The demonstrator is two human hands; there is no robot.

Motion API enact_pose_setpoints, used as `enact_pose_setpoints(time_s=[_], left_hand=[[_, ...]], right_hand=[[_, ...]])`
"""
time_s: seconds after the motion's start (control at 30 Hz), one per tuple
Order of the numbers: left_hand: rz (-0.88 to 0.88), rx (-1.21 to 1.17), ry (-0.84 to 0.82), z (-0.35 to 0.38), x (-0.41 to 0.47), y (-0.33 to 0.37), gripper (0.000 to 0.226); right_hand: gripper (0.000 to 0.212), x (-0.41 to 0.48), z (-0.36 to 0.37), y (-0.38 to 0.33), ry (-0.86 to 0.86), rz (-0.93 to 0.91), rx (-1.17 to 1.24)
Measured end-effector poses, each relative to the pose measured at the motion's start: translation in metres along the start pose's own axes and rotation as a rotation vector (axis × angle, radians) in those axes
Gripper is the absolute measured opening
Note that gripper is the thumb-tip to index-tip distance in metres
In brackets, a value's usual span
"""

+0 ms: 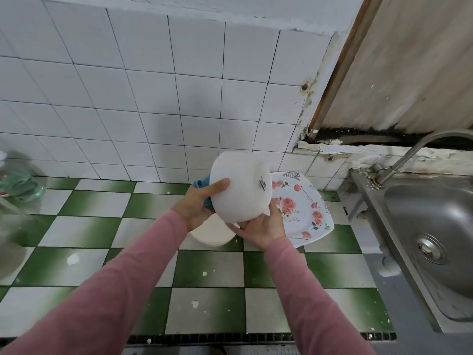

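I hold a white bowl (240, 188) tilted in the air above the counter, its outside and base turned toward me. My left hand (202, 203) grips its left side with the thumb across the bowl, and a blue cloth (201, 184) is bunched between the palm and the bowl. My right hand (261, 226) cups the bowl's lower rim from below. The bowl's inside is hidden.
A square plate with pink roses (304, 211) lies on the green and white tiled counter (204, 272), right of my hands. A cream round dish (212, 237) sits under them. The steel sink (432, 226) and tap (409, 155) are at right, a blurred clear bottle (18, 180) at left.
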State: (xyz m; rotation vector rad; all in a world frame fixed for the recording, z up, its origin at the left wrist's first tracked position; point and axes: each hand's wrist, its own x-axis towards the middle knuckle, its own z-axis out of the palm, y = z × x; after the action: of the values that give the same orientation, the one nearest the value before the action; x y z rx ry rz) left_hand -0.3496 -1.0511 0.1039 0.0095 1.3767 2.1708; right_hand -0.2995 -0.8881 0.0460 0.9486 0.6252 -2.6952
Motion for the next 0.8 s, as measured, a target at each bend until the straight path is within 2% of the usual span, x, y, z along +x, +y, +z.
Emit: enact_pose_setpoints(time_s=[0.1, 0.17, 0.27, 0.37, 0.47, 0.6, 0.67, 0.73, 0.8], left_hand=[[-0.013, -0.009, 0.031, -0.007, 0.001, 0.0, 0.068], [-0.043, -0.051, 0.104, -0.014, -0.001, 0.0, 0.06], [-0.098, -0.054, 0.183, -0.028, -0.002, -0.01, 0.036], [-0.061, -0.135, 0.276, -0.033, -0.001, -0.017, 0.041], [0.115, -0.138, 0.386, -0.023, 0.001, -0.012, 0.045], [0.403, 0.297, 0.416, 0.01, -0.003, -0.006, 0.05], [0.538, 0.522, 0.258, 0.028, -0.005, -0.009, 0.038], [0.669, 0.835, 0.057, 0.035, 0.001, -0.018, 0.04], [0.781, 1.012, 0.002, 0.033, 0.013, -0.019, 0.04]], right_hand=[[0.039, -0.005, 0.007, -0.004, 0.023, -0.13, 0.108], [0.025, -0.01, 0.013, -0.013, -0.023, -0.216, 0.165], [0.024, -0.017, 0.027, -0.031, -0.087, -0.308, 0.251], [0.02, -0.025, 0.038, -0.047, -0.078, -0.421, 0.233], [0.025, -0.03, 0.042, -0.053, -0.032, -0.527, 0.136], [0.022, -0.032, 0.05, -0.038, 0.053, -0.634, -0.34], [0.023, -0.032, 0.059, -0.023, 0.099, -0.674, -0.561], [0.026, -0.033, 0.066, -0.009, 0.069, -0.681, -0.652], [0.028, -0.035, 0.067, -0.003, 0.049, -0.691, -0.721]])
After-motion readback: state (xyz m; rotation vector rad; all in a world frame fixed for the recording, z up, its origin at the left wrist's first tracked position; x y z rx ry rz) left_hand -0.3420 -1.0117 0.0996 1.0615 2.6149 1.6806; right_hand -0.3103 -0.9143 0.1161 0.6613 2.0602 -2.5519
